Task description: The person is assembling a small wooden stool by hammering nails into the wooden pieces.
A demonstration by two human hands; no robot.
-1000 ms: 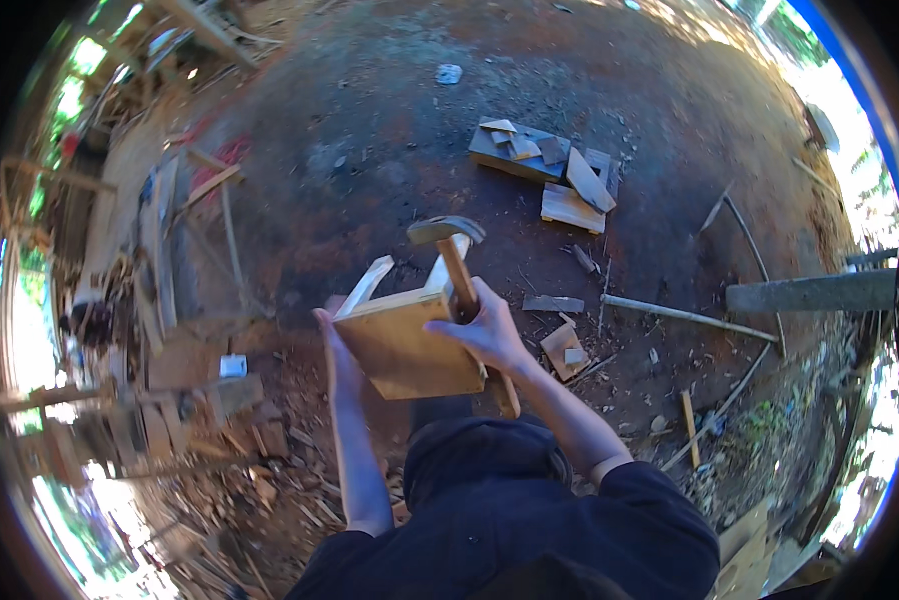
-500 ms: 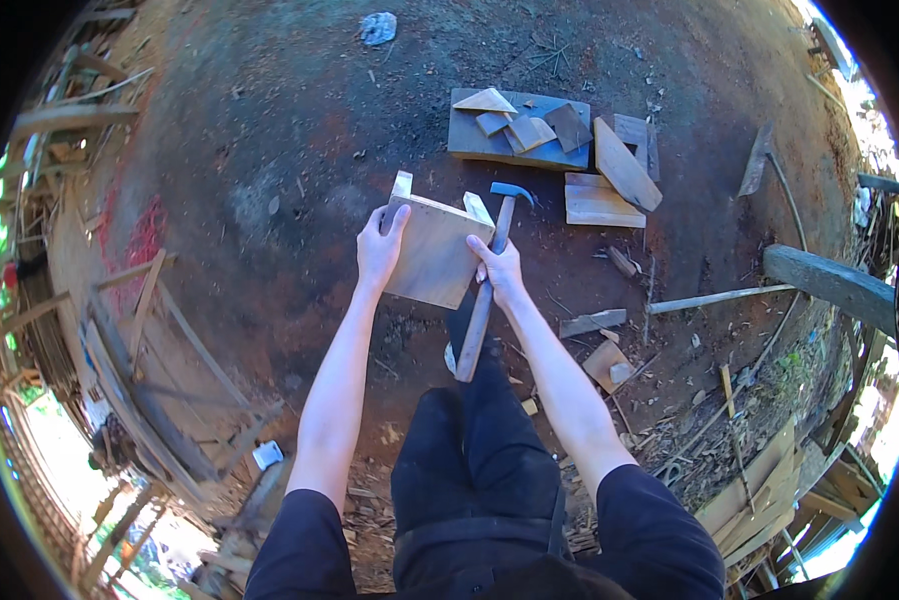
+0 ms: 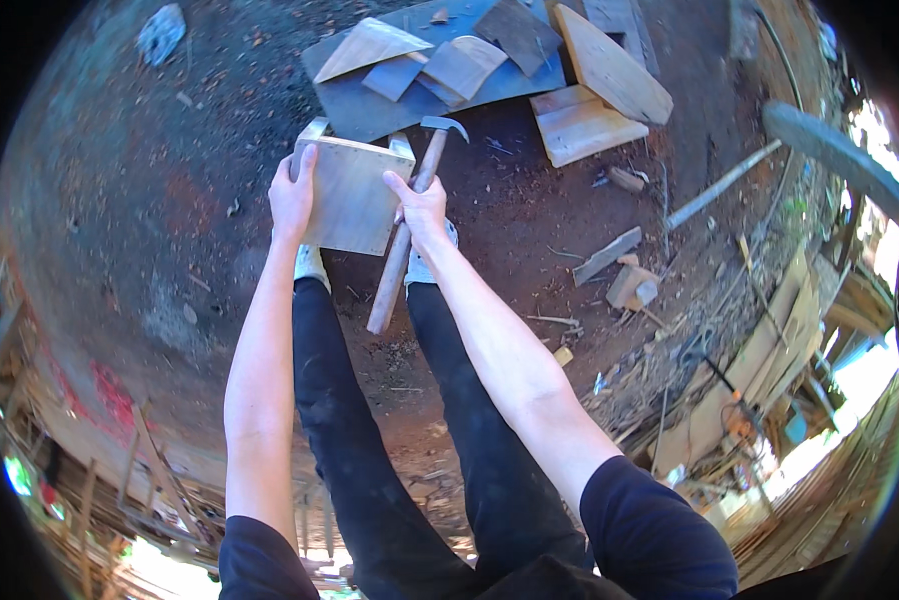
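While both arms stretch straight out and down, the left hand [image 3: 291, 195] clamps the left edge of a small wooden box [image 3: 347, 194], fingers curled over the rim. Right hand [image 3: 421, 208] grips the box's right side and pins a claw hammer [image 3: 406, 232] against it, handle slanting down toward the legs. Box sits above the dirt ground [image 3: 149, 200], just near the scrap boards [image 3: 489, 70].

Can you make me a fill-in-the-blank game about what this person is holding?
1. The left hand grips the ____ edge of the wooden box.
2. The right hand holds a hammer with a ____ handle.
3. The hammer's metal head points ____ from the person.
4. The ground under the box is bare reddish ____.

Missing words: left; wooden; away; dirt
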